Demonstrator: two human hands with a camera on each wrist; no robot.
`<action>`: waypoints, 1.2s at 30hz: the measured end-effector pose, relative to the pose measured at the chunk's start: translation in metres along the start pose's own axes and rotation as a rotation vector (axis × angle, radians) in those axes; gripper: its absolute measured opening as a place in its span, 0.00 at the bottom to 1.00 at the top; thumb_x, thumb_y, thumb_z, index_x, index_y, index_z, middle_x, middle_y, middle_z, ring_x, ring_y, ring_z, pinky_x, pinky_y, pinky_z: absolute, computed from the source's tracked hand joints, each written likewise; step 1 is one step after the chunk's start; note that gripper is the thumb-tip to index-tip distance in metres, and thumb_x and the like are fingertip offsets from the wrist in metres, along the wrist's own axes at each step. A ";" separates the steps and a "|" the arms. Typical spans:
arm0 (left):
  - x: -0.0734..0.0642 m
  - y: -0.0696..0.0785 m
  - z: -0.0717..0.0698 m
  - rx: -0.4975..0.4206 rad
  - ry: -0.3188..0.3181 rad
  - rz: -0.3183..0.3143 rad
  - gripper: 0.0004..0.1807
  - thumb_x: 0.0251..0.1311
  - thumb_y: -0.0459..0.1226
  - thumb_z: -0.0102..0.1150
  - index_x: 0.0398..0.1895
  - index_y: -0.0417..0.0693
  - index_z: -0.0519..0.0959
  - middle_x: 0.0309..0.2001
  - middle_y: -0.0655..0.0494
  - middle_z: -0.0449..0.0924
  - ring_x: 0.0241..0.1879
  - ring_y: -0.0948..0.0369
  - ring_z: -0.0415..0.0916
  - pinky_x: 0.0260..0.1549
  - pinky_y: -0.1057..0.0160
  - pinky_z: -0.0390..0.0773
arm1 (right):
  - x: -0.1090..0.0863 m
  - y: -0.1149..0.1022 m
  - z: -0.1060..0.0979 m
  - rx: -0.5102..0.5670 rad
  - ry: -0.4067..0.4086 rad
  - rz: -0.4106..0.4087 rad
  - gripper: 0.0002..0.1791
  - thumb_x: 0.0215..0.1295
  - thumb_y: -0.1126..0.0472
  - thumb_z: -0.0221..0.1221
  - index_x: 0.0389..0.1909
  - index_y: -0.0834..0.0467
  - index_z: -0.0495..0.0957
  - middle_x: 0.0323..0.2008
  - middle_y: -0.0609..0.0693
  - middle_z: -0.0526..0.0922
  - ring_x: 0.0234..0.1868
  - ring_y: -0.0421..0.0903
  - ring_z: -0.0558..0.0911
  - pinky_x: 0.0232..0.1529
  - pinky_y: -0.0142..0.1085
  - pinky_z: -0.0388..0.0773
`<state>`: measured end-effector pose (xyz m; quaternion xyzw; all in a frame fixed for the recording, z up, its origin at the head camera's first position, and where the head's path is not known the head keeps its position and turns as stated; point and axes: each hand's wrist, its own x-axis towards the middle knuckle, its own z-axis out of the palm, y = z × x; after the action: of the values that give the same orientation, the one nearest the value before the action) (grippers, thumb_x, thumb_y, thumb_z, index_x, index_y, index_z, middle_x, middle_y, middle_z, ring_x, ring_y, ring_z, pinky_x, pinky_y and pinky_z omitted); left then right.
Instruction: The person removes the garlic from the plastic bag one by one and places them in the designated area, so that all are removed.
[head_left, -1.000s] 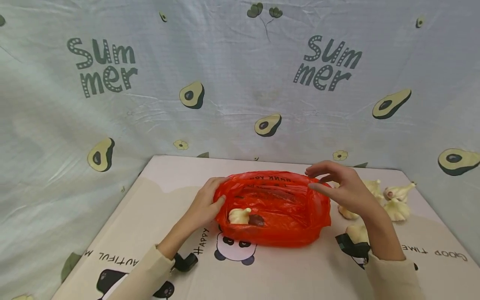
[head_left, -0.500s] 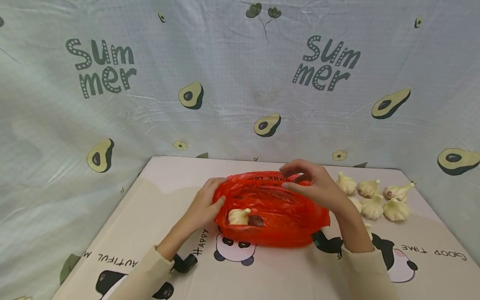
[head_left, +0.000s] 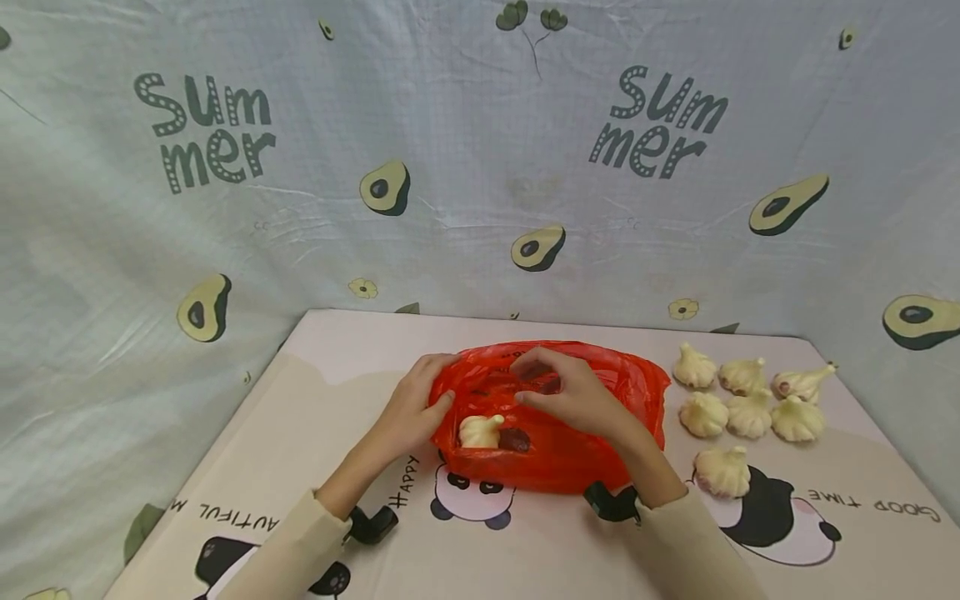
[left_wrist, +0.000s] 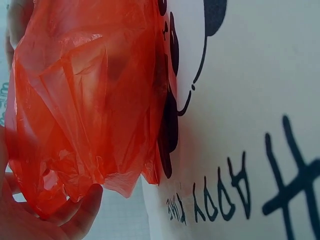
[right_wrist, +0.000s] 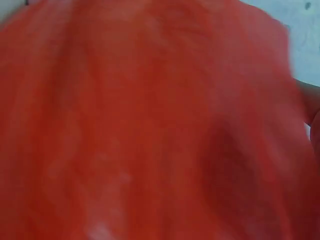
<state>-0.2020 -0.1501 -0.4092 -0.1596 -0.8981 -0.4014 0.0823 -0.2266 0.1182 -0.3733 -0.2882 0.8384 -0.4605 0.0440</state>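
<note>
A red plastic bag lies with its mouth spread wide in the head view. My left hand holds its left rim; the left wrist view has the fingers at the bag's gathered edge. Inside, near that hand, sits a garlic bulb. Beside the bulb is a dark patch whose kind I cannot tell. My right hand hovers in the bag's mouth, thumb and fingers apart, and I see nothing held. Blurred red plastic fills most of the right wrist view.
Several garlic bulbs stand in two rows at the table's right, with one bulb nearer the front. A printed cloth hangs behind the pale table.
My right hand has moved left and down, from the bag's right rim to inside its mouth, uncovering the garlic bulbs on the right. The left hand stays at the left rim.
</note>
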 end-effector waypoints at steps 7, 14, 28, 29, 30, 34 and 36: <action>0.000 -0.002 0.002 0.000 0.008 0.014 0.29 0.68 0.30 0.56 0.72 0.46 0.70 0.68 0.45 0.72 0.66 0.46 0.74 0.60 0.43 0.82 | 0.004 0.007 0.014 0.018 -0.034 0.058 0.21 0.65 0.59 0.68 0.58 0.53 0.79 0.56 0.52 0.84 0.59 0.54 0.81 0.60 0.50 0.84; 0.000 -0.004 0.001 0.001 0.000 -0.019 0.29 0.68 0.32 0.56 0.73 0.48 0.70 0.69 0.47 0.71 0.67 0.48 0.74 0.61 0.45 0.82 | 0.005 0.009 0.028 -0.024 -0.138 0.055 0.17 0.65 0.58 0.69 0.55 0.50 0.81 0.55 0.54 0.86 0.55 0.49 0.83 0.56 0.45 0.86; 0.001 -0.002 -0.001 -0.005 0.000 0.001 0.28 0.68 0.31 0.56 0.72 0.47 0.70 0.69 0.46 0.72 0.67 0.47 0.74 0.62 0.44 0.81 | 0.005 0.008 0.035 -0.126 -0.191 0.034 0.10 0.65 0.60 0.69 0.46 0.53 0.85 0.37 0.43 0.85 0.41 0.42 0.80 0.42 0.29 0.82; 0.001 -0.003 -0.001 -0.005 0.000 0.001 0.28 0.68 0.31 0.56 0.72 0.47 0.70 0.69 0.46 0.72 0.67 0.47 0.74 0.62 0.44 0.81 | 0.005 0.008 0.035 -0.128 -0.193 0.027 0.09 0.65 0.60 0.69 0.45 0.52 0.86 0.37 0.43 0.85 0.40 0.42 0.80 0.41 0.29 0.82; 0.001 -0.003 0.000 -0.004 0.001 0.002 0.28 0.68 0.31 0.56 0.72 0.47 0.70 0.69 0.46 0.72 0.67 0.47 0.74 0.62 0.44 0.81 | 0.005 0.008 0.035 -0.131 -0.195 0.020 0.08 0.64 0.61 0.69 0.44 0.52 0.86 0.36 0.43 0.86 0.40 0.41 0.80 0.41 0.28 0.82; 0.001 -0.004 0.001 -0.005 0.000 -0.002 0.28 0.68 0.31 0.56 0.72 0.47 0.71 0.68 0.46 0.72 0.67 0.47 0.74 0.62 0.44 0.81 | 0.006 0.009 0.037 -0.139 -0.196 -0.003 0.07 0.64 0.61 0.70 0.42 0.52 0.86 0.34 0.42 0.85 0.38 0.40 0.80 0.40 0.28 0.81; 0.001 -0.003 0.001 -0.007 -0.002 -0.005 0.28 0.68 0.31 0.56 0.72 0.47 0.71 0.68 0.46 0.72 0.67 0.47 0.74 0.62 0.44 0.81 | 0.006 0.010 0.038 -0.144 -0.191 -0.003 0.07 0.64 0.61 0.70 0.41 0.52 0.87 0.34 0.42 0.85 0.38 0.40 0.80 0.40 0.28 0.81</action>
<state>-0.2042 -0.1512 -0.4118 -0.1578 -0.8972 -0.4047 0.0800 -0.2229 0.0910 -0.4020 -0.3344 0.8609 -0.3695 0.1024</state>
